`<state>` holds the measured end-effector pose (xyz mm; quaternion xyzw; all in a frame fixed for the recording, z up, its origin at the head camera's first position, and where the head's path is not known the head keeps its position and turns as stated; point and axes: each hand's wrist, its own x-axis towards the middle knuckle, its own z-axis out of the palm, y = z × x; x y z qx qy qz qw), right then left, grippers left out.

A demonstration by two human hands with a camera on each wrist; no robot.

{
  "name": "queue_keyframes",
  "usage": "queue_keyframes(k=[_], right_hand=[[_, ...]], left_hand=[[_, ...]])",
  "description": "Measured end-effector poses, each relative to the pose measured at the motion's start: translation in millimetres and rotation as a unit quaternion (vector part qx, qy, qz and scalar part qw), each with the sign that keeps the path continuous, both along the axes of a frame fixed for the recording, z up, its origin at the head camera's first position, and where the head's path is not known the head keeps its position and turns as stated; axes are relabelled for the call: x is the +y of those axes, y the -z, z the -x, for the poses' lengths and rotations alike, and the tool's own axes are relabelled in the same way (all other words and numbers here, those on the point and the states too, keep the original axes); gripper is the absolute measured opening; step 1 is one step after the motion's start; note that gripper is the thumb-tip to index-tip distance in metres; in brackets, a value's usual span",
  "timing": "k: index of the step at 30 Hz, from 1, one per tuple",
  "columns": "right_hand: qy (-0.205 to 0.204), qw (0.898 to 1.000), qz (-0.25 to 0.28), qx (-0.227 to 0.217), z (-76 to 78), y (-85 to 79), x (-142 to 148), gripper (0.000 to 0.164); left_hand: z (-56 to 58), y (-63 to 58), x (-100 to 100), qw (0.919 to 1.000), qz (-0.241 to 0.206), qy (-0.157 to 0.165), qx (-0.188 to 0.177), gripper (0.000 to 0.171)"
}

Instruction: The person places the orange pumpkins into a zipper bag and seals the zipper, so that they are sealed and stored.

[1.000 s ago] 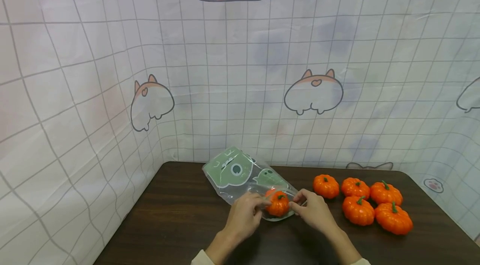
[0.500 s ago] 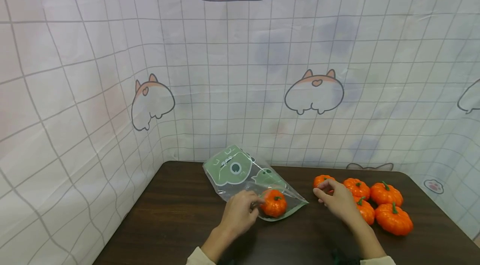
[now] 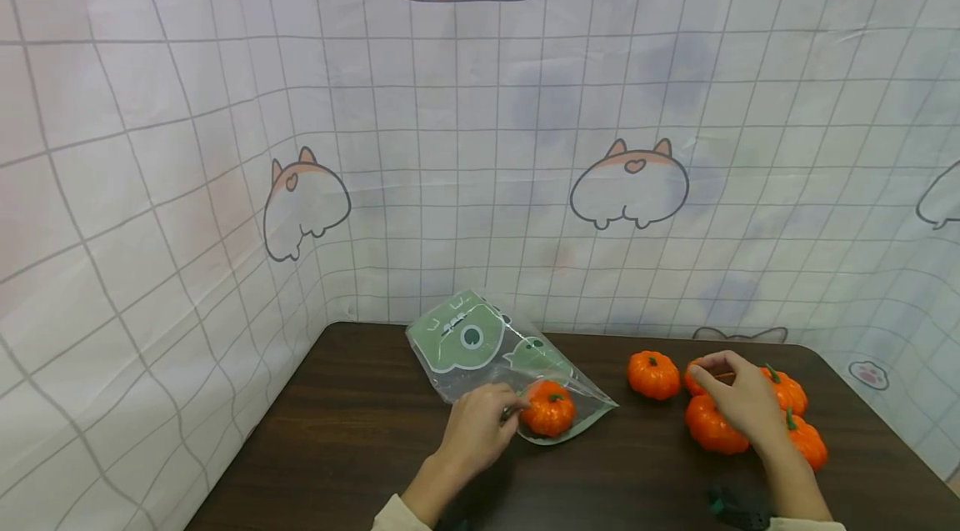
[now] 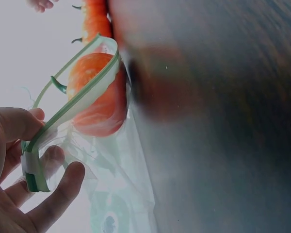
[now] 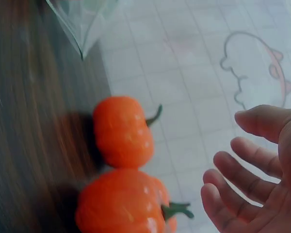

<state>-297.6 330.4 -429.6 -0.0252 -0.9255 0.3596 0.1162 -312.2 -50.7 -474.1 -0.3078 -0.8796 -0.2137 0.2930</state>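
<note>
My left hand (image 3: 477,428) pinches the green zip edge (image 4: 82,97) of a clear plastic bag (image 3: 517,360) printed with green cartoon figures. One small orange pumpkin (image 3: 550,408) with a green stem sits inside the bag's mouth, as the left wrist view also shows. Over the group of loose pumpkins on the right hovers my right hand (image 3: 742,400), its fingers loosely bent and holding nothing. Beneath and around it are a back pumpkin (image 3: 697,377), partly covered by the hand, and a front pumpkin (image 3: 715,425). In the right wrist view the right hand (image 5: 257,170) is apart from the pumpkins.
Another pumpkin (image 3: 653,374) stands between the bag and the group. Two more, a back right pumpkin (image 3: 787,391) and a front right pumpkin (image 3: 807,439), are partly behind the right arm. The dark wooden table (image 3: 322,431) meets a patterned cloth wall (image 3: 450,222) behind and at the sides.
My right hand has left the bag's edge and moved right, past the nearest loose pumpkin, to above the group. My left hand keeps hold of the bag, shifting slightly left.
</note>
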Motion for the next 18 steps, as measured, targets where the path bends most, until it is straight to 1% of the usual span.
queue_keyframes(k=[3, 7, 14, 18], right_hand=[[-0.002, 1.000, 0.003, -0.019, -1.3, -0.8, 11, 0.059], [-0.016, 0.999, -0.011, -0.038, -0.4, 0.7, 22, 0.067], [-0.028, 0.996, -0.036, -0.075, 1.7, 4.9, 33, 0.070], [-0.043, 0.994, -0.046, -0.094, 2.5, 6.6, 35, 0.072]], left_hand=[[-0.3, -0.2, 0, 1.0000, -0.003, 0.003, -0.005, 0.019], [-0.7, -0.1, 0, 0.9999, -0.007, 0.003, -0.009, 0.020], [-0.5, -0.2, 0, 0.9999, -0.004, 0.009, -0.011, 0.021], [-1.0, -1.0, 1, 0.9999, -0.003, 0.011, -0.013, 0.021]])
